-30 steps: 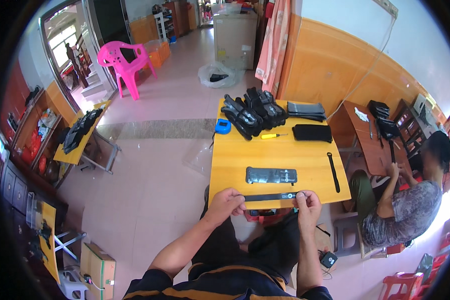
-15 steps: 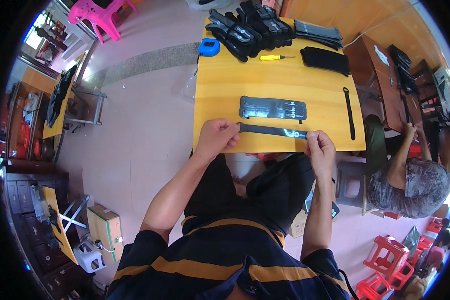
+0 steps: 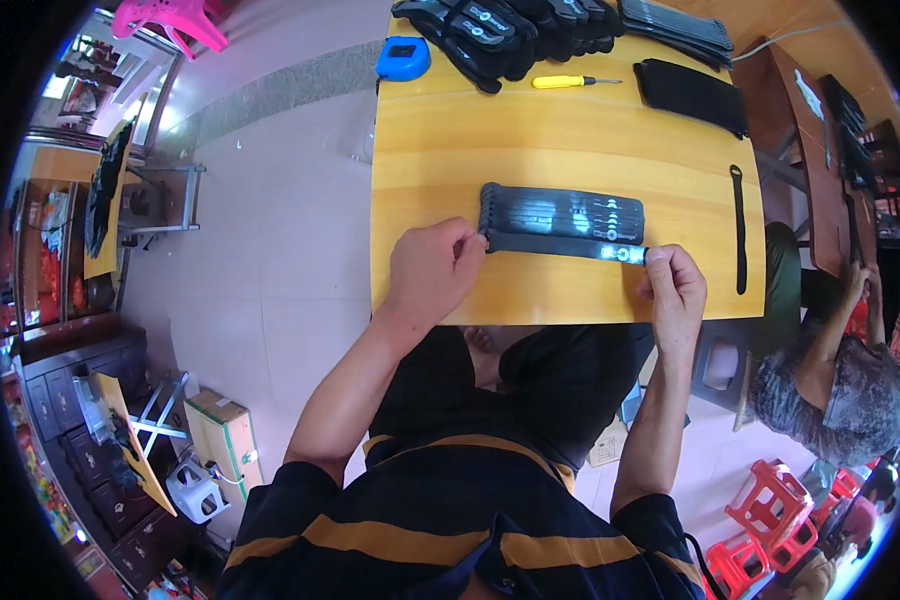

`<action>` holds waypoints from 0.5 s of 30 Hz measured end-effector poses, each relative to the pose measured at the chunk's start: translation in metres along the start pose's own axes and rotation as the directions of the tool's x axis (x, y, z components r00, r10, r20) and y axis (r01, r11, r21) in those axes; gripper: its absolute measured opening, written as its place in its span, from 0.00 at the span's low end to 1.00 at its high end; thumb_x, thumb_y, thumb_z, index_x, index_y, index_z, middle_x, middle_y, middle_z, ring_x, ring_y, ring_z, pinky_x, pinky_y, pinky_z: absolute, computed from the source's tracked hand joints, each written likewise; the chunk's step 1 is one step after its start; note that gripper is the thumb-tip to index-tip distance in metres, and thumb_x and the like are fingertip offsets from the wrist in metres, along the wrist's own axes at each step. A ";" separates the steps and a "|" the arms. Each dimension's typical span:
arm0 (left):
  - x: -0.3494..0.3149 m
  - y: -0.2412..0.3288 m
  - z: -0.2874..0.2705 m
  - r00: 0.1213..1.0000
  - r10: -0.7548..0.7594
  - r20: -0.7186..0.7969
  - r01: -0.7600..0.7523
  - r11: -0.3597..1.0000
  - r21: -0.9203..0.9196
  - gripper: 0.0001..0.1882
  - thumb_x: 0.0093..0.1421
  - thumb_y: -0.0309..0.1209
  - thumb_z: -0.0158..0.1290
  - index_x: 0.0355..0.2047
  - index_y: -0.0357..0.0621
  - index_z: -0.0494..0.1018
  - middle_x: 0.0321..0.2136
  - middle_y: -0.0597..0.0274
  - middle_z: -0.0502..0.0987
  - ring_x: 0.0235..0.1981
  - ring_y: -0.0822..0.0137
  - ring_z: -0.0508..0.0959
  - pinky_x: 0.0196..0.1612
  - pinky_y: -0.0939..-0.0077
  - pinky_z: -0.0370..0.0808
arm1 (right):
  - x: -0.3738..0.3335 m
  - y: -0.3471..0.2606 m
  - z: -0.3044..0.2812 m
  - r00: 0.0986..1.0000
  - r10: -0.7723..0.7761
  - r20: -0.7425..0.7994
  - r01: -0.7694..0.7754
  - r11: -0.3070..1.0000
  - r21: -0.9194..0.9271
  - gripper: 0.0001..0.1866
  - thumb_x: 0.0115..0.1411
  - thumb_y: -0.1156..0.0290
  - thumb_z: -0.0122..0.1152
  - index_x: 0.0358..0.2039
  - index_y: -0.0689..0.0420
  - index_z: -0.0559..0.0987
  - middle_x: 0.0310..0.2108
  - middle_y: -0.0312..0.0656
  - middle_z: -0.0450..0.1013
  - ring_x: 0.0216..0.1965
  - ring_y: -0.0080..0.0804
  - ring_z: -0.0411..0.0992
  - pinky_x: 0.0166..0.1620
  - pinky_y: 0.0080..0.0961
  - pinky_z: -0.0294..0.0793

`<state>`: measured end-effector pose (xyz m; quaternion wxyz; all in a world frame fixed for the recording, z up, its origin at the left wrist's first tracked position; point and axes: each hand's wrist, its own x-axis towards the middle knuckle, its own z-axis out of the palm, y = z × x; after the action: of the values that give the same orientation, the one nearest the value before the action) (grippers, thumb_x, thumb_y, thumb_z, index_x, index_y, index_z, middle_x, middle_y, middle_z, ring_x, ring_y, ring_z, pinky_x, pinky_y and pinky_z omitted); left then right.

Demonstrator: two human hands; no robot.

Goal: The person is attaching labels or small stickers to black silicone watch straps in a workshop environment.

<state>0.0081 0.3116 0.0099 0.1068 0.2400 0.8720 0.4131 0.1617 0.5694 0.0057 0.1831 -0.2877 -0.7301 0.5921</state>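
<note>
A black cable strap [image 3: 555, 246] with white printing near one end is stretched between my hands. My left hand [image 3: 432, 268] pinches its looped end, and my right hand [image 3: 678, 280] holds the printed end between thumb and fingers. The strap lies along the near edge of a flat row of similar dark straps [image 3: 560, 210] laid overlapping on the yellow table [image 3: 560, 295]. To the right, one more black strap [image 3: 739, 230] with a loop at its far end lies alone.
At the table's far side are bundled black straps [image 3: 490, 30], a stack of grey straps [image 3: 678, 35], a black rectangular bundle [image 3: 692, 97], a yellow screwdriver [image 3: 560, 81] and a blue tape measure [image 3: 403, 58]. Another person [image 3: 830, 380] sits at right by a brown table [image 3: 805, 150].
Both hands have brought the strap away from me, from near the table's front edge up against the row of straps. The view has shifted, so the table looks larger.
</note>
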 end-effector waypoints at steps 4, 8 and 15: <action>0.002 0.000 0.000 0.999 -0.049 0.010 0.049 0.998 -0.030 0.10 0.63 0.31 0.58 0.29 0.36 0.79 0.17 0.54 0.75 0.17 0.67 0.72 0.24 0.71 0.68 | 0.005 0.002 0.002 1.000 0.010 0.014 -0.010 1.000 0.012 0.14 0.72 0.63 0.60 0.31 0.58 0.78 0.20 0.29 0.68 0.23 0.15 0.65 0.27 0.16 0.61; 0.006 0.001 -0.001 0.995 -0.086 0.051 0.085 0.996 0.023 0.10 0.63 0.32 0.58 0.29 0.36 0.79 0.16 0.54 0.75 0.17 0.66 0.72 0.24 0.69 0.68 | 0.010 0.005 0.002 0.999 0.028 0.023 -0.028 1.000 0.011 0.14 0.72 0.64 0.60 0.31 0.58 0.78 0.20 0.29 0.68 0.23 0.15 0.65 0.28 0.16 0.62; 0.013 0.005 -0.003 0.988 -0.110 0.106 0.106 0.993 0.045 0.12 0.62 0.34 0.56 0.25 0.39 0.78 0.19 0.49 0.77 0.22 0.48 0.78 0.28 0.59 0.73 | 0.015 0.015 0.002 0.999 0.038 0.022 -0.040 0.998 0.057 0.13 0.71 0.65 0.60 0.31 0.58 0.78 0.21 0.29 0.69 0.24 0.14 0.65 0.28 0.15 0.62</action>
<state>-0.0024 0.3187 0.0160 0.1716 0.2164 0.8845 0.3760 0.1520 0.5795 -0.0105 0.1722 -0.2904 -0.7088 0.6193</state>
